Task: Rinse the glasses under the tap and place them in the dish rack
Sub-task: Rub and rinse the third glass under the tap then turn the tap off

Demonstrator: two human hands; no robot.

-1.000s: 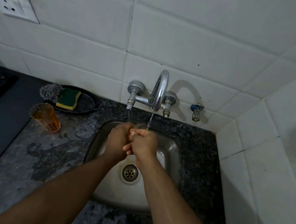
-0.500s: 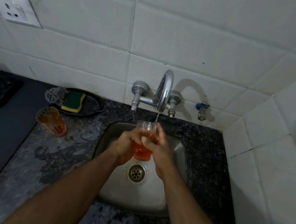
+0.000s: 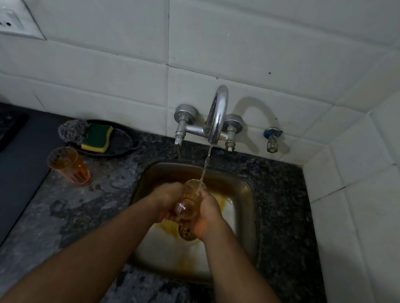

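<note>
Both hands are low in the middle of the frame, over the sink (image 3: pixel 250 208), with the glass (image 3: pixel 188 200) cradled between them. The left hand (image 3: pixel 165 201) curls its fingers round one side and the right hand (image 3: pixel 207 214) wraps the other, so it is pinned from both flanks. It lies tipped, its base towards us and its mouth towards the wall, and the thin stream from the tap (image 3: pixel 217 114) lands on its upper side, probably so the water runs over it and drains off. A yellowish pool sits in the basin beneath, likely the washed-out dregs. At middle left a second glass (image 3: pixel 68 164) waits tilted on the counter (image 3: pixel 100 202), just below the tray holding the sponge (image 3: pixel 97 138). No dish rack is in sight.
</note>
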